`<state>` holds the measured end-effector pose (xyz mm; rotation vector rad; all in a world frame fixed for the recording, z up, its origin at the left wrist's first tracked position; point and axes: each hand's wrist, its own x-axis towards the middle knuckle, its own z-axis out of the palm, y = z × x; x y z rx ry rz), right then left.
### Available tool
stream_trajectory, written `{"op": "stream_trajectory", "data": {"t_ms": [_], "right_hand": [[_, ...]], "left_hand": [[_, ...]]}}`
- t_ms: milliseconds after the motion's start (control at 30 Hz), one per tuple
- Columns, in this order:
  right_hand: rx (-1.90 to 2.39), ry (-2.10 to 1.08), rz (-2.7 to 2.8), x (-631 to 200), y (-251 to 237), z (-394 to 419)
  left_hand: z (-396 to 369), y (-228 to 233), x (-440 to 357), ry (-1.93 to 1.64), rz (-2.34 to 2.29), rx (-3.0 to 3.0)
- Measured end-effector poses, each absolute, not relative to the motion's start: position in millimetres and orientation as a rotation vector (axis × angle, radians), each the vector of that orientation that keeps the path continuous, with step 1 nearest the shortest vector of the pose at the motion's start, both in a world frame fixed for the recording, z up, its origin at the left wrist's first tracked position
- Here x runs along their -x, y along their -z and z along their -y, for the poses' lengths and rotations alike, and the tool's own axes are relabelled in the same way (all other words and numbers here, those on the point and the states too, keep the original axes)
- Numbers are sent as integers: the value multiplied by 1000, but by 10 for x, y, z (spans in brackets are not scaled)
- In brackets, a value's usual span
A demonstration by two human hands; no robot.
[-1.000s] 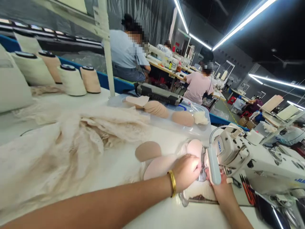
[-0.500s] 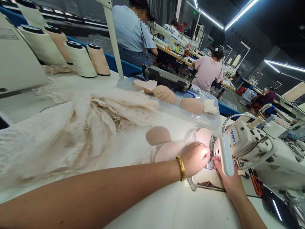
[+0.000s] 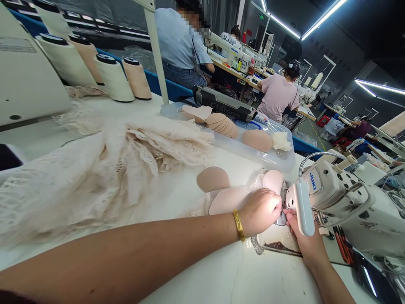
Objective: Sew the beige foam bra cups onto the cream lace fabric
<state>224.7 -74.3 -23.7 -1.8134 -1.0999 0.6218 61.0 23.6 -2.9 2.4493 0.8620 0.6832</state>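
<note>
Left hand [image 3: 260,210] and right hand [image 3: 302,240], fingers pinched on smooth, rounded pink pad [image 3: 229,198] at sewing machine [image 3: 344,202]; lace [image 3: 104,169] on worktop [image 3: 221,274].

A white sewing table [image 3: 202,274] carries heaped cream lace fabric [image 3: 104,169], thread cones [image 3: 114,78] at its far edge, a clear tray [image 3: 278,160] of beige pads, a loose pad [image 3: 212,179] and a Juki sewing machine [image 3: 344,198]

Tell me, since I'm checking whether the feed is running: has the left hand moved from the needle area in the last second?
No. The left hand stays against the sewing machine head, pinching the pink cup; only the camera shifted.
</note>
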Motion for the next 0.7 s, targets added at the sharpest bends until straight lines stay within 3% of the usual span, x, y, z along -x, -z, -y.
{"op": "stream_trajectory", "data": {"t_ms": [400,700], "right_hand": [[1821,-462,966,-2344,549,590],[1949,-576,1111,-2168,69,682]], "left_hand": [[-242,58,-617,-751,-826,-2427],[-212,100,-605,-822,-745,-2541]]}}
